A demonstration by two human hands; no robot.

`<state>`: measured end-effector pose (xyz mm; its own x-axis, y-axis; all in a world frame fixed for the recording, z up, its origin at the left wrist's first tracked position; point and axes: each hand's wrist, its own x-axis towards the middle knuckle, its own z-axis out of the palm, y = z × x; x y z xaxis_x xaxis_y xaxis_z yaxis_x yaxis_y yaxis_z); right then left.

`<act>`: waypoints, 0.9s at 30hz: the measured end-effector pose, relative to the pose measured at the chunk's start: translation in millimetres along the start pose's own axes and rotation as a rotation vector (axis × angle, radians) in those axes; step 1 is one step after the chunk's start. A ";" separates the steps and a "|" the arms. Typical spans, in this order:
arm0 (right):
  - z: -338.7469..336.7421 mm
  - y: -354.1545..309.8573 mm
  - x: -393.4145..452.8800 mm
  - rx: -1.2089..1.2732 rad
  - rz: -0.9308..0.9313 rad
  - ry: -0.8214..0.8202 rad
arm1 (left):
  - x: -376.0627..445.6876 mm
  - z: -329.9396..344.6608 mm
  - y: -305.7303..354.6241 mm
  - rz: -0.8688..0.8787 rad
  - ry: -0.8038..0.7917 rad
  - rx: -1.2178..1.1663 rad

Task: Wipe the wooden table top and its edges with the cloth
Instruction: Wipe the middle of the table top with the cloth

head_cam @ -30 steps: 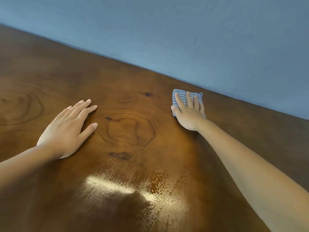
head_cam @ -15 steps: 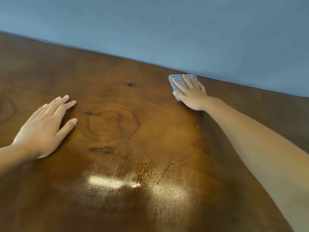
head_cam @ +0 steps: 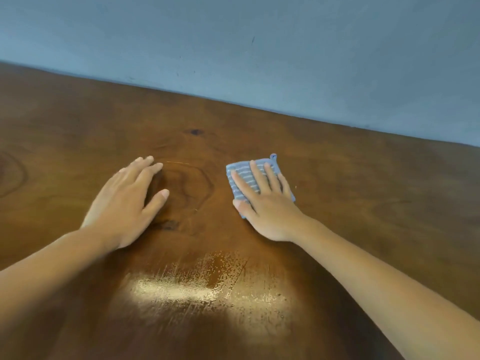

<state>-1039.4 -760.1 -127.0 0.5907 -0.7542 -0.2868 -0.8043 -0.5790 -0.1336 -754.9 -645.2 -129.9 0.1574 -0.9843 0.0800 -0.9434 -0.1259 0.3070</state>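
Observation:
A dark brown wooden table top (head_cam: 350, 193) fills the lower part of the head view. On it lies a small blue cloth with pale stripes (head_cam: 240, 178), folded into a rough square with a loop at its far corner. My right hand (head_cam: 265, 203) presses flat on the cloth with straight, spread fingers and covers most of it. My left hand (head_cam: 127, 201) rests flat on the bare wood to the left of the cloth, fingers straight, holding nothing.
A blue-grey wall (head_cam: 259, 48) meets the table's far edge, which runs from upper left down to the right. A glossy patch (head_cam: 192, 284) reflecting light lies on the wood near me, between my forearms. Knots and ring grain mark the wood around my left hand.
My right hand has drawn the cloth back from the wall edge towards me. My left hand stays flat on the wood; the view has shifted so both hands sit closer to the centre.

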 end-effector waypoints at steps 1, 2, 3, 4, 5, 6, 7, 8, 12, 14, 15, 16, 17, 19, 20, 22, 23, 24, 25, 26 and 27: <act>0.7 2.4 -9.9 -0.011 -0.044 -0.003 | -4.3 1.1 10.3 0.018 -0.014 -0.010; -1.1 7.8 -14.7 -0.019 -0.080 -0.014 | -8.7 3.6 19.5 0.035 -0.031 -0.013; -4.5 15.2 -14.9 -0.026 -0.099 -0.030 | -13.6 6.4 28.7 0.052 -0.045 -0.012; -9.0 23.7 -11.7 -0.030 -0.097 -0.043 | -19.4 8.9 36.9 0.071 -0.056 -0.005; -14.0 33.9 -5.2 -0.030 -0.069 -0.048 | -25.2 11.5 44.9 0.087 -0.065 0.004; -19.3 44.8 3.5 -0.023 -0.017 -0.044 | -31.9 14.4 51.4 0.095 -0.074 0.014; -23.9 56.3 14.6 -0.019 0.055 -0.031 | -38.7 17.0 56.7 0.098 -0.078 0.027; -27.9 67.0 24.8 -0.015 0.139 -0.015 | -46.3 20.4 61.2 0.097 -0.082 0.038; -32.4 77.3 52.9 0.041 0.423 0.051 | -68.9 31.6 70.2 0.089 -0.088 0.050; -28.0 61.3 55.1 0.083 0.481 0.067 | -70.9 35.3 71.0 0.097 -0.071 0.070; -25.1 50.7 51.8 0.101 0.486 0.065 | -70.2 36.3 70.5 0.103 -0.066 0.083; -20.7 38.9 45.6 0.109 0.470 0.059 | -69.7 37.2 70.2 0.107 -0.068 0.096; -15.3 27.2 35.2 0.105 0.435 0.055 | -69.5 37.6 70.1 0.112 -0.070 0.101; -0.7 3.5 3.8 0.093 0.337 0.050 | -70.5 38.1 70.5 0.120 -0.065 0.095; 7.8 -9.2 -15.9 0.090 0.292 0.051 | -71.3 38.5 70.1 0.121 -0.058 0.091; 23.8 -33.5 -59.6 0.065 0.230 0.054 | -71.0 37.4 69.6 0.126 -0.049 0.086; 30.5 -43.3 -80.3 0.039 0.202 0.050 | -70.6 37.4 69.3 0.127 -0.047 0.088; 35.7 -49.0 -97.8 0.008 0.171 0.043 | -70.9 37.5 69.2 0.125 -0.041 0.090; 37.9 -48.6 -110.0 -0.018 0.133 0.033 | -70.7 37.7 69.5 0.125 -0.034 0.090; 36.3 -43.9 -116.9 -0.026 0.087 0.020 | -70.6 38.0 69.8 0.124 -0.030 0.095; 32.7 -34.0 -117.6 -0.027 0.038 0.006 | -70.8 38.1 70.3 0.123 -0.030 0.101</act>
<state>-1083.7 -641.6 -119.7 0.5601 -0.7776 -0.2858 -0.8241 -0.5581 -0.0966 -843.4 -589.1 -150.1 0.0317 -0.9961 0.0821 -0.9798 -0.0147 0.1996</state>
